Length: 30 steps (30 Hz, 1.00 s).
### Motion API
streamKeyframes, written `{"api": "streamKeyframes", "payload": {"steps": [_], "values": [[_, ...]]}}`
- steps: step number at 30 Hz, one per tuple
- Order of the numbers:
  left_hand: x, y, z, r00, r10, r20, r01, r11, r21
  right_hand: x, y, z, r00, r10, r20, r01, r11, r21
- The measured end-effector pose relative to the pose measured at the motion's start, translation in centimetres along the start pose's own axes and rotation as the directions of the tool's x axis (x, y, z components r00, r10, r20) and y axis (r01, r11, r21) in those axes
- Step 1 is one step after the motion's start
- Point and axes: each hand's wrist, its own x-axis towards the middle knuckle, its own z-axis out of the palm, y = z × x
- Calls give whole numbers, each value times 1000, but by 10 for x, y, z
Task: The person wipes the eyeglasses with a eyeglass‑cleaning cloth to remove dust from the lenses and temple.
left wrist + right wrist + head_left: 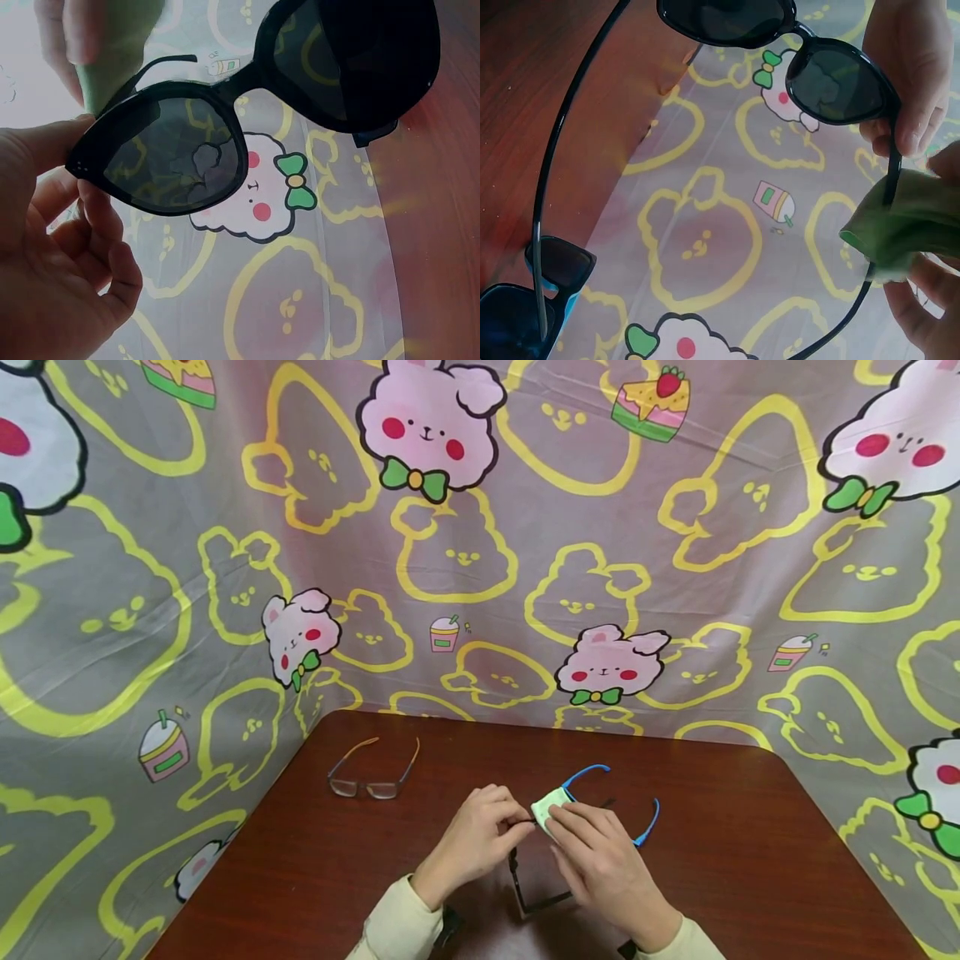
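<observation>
Left hand (480,828) pinches the black sunglasses (176,150) near a hinge, best held steady; right hand (603,860) pinches the green cloth (549,805) round their arm, ideally lightly; beyond, blue-armed glasses (649,828) at two o'clock, clear glasses (382,791) at ten

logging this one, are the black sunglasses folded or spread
Spread: in the right wrist view, the black sunglasses have both arms extended, well apart.
</observation>
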Motion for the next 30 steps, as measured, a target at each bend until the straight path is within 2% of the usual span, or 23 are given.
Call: {"api": "streamKeyframes", "payload": {"steps": [6, 12, 19, 26, 30], "values": [[-1, 0, -2, 1000, -10, 20, 10, 1000, -10, 0, -1, 0, 999, 17, 28, -17, 1000, 4], [0, 1, -1, 1000, 2, 30, -1, 1000, -22, 2, 1, 1, 999, 4, -32, -4, 1000, 3], [0, 4, 0, 999, 44, 21, -44, 999, -22, 5, 2, 3, 996, 18, -93, -18, 1000, -5], [-1, 4, 3, 997, 72, 37, -72, 997, -12, 4, 2, 4, 998, 20, -63, -23, 999, -49], [-1, 4, 4, 996, 70, 49, -70, 998, -12, 1, 1, 2, 999, 41, 4, -41, 998, -53]]}}
